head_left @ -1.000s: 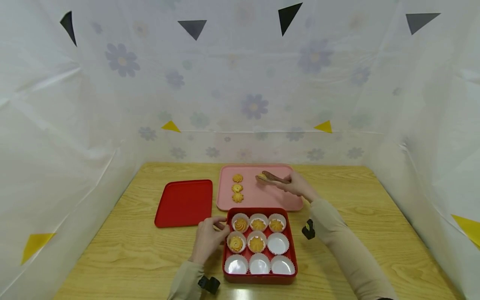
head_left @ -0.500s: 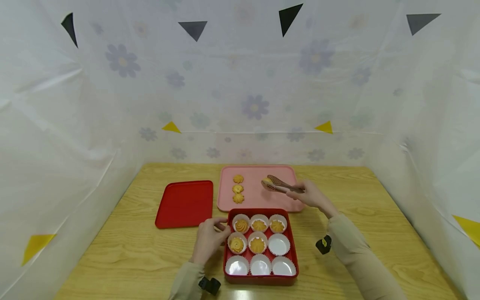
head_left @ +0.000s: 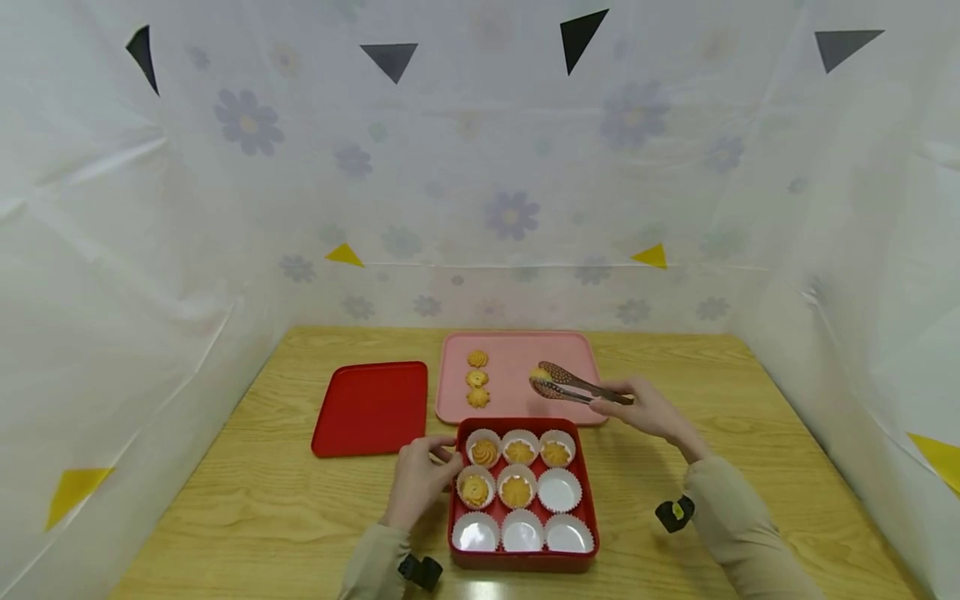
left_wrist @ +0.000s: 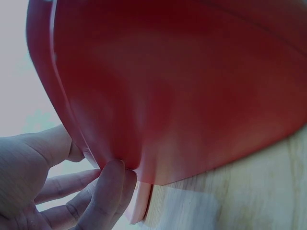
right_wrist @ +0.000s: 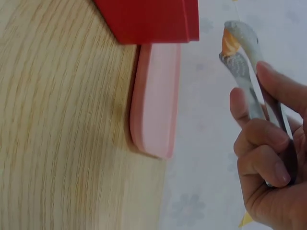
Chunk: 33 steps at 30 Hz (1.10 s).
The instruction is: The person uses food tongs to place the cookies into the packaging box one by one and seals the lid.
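My right hand (head_left: 651, 411) grips a pair of metal tongs (head_left: 592, 390). A piped butter cookie (right_wrist: 230, 43) is pinched between the tongs' perforated ends, raised above the pink tray (head_left: 510, 404) and behind the red box (head_left: 525, 561). With thumb and fingers, my left hand (head_left: 420, 477) holds the box's left wall near its back corner. Inside the box, white paper cups stand in three rows of three. Cookies sit in the whole back row and in the left and middle cups of the second row; a bare cup (head_left: 559, 489) is at that row's right.
Three cookies (head_left: 477, 378) lie in a column on the pink tray's left side. A flat red square lid (head_left: 371, 408) lies left of the tray on the wooden table (head_left: 247, 500). A white flowered sheet (head_left: 480, 167) surrounds the table's back and sides.
My right hand has moved right and toward me, carrying the tongs and cookie away from the middle of the pink tray. My left hand stays at the box.
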Available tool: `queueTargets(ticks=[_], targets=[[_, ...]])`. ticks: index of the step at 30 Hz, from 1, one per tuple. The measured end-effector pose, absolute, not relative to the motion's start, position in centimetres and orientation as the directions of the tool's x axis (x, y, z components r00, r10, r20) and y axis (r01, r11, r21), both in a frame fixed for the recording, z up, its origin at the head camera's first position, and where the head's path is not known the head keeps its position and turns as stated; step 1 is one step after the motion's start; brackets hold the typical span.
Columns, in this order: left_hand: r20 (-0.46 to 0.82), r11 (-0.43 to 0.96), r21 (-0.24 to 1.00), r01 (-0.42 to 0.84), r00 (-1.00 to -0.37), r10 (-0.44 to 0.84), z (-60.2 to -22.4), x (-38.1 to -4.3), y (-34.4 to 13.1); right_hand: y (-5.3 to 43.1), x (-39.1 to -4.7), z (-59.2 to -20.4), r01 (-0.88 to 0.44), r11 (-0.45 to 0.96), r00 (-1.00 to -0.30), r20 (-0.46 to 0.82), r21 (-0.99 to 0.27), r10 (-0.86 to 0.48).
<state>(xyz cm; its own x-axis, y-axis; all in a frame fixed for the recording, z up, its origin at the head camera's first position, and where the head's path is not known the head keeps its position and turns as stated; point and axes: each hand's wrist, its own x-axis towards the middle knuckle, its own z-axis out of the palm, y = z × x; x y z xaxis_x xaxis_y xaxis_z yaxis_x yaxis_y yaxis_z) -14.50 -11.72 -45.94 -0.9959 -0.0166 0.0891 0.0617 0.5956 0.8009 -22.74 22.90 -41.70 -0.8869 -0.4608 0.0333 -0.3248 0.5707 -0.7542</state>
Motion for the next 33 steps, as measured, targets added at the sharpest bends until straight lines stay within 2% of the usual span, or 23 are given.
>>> queueTargets(ticks=[9, 15, 24, 33], targets=[[0.092, 0.595, 0.802, 0.060, -0.996, -0.023, -45.9, -14.5, -11.6, 24.8, -22.6, -41.5, -0.407, 0.552, -0.835, 0.052, -0.728, -0.547], [0.091, 0.598, 0.799, 0.061, -0.996, -0.020, -46.0, -14.5, -11.7, 25.6, -22.9, -40.7, -0.495, 0.518, -0.755, 0.050, -0.698, -0.654], [0.066, 0.591, 0.806, 0.035, -0.997, -0.030, -45.8, -14.5, -11.6, 26.1, -22.7, -38.8, -0.491, 0.570, -0.714, -0.071, -0.659, -0.697], [0.077, 0.595, 0.803, 0.044, -0.997, -0.030, -45.9, -14.5, -11.6, 25.3, -22.8, -37.5, -0.580, 0.510, -0.590, -0.105, -0.635, -0.801]])
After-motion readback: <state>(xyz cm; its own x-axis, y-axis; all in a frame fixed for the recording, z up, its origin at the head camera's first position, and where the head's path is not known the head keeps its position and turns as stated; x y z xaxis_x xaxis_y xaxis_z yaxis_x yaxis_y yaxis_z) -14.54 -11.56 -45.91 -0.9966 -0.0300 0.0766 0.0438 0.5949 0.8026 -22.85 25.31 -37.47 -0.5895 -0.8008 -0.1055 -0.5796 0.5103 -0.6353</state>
